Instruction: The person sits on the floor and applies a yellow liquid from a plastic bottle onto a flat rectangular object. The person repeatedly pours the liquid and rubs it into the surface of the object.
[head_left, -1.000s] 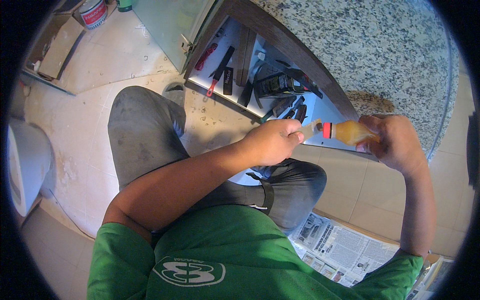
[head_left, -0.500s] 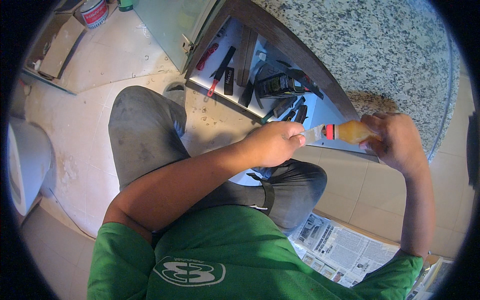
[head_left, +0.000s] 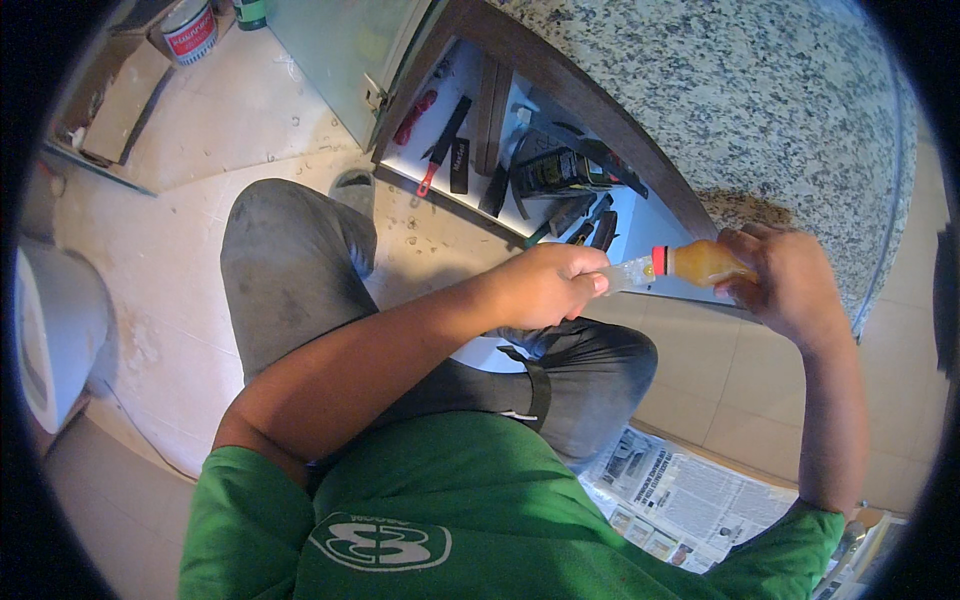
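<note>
Dipping lower than a second ago, a flat, pale strip (head_left: pixel 626 276) is jutting from the pinching left hand (head_left: pixel 545 285) toward the rounded amber bottle (head_left: pixel 705 263) the right hand (head_left: pixel 785 280) is gripping near the right corner of the wooden cabinet (head_left: pixel 600 100).

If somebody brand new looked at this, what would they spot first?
Probably the bright amber thing with a red end, right of centre in the right hand, its red end facing a pale strip in the left hand. Next might be the big green shirt at the bottom. Then comes the speckled counter at upper right, beside the open cupboard with tools inside.
</note>
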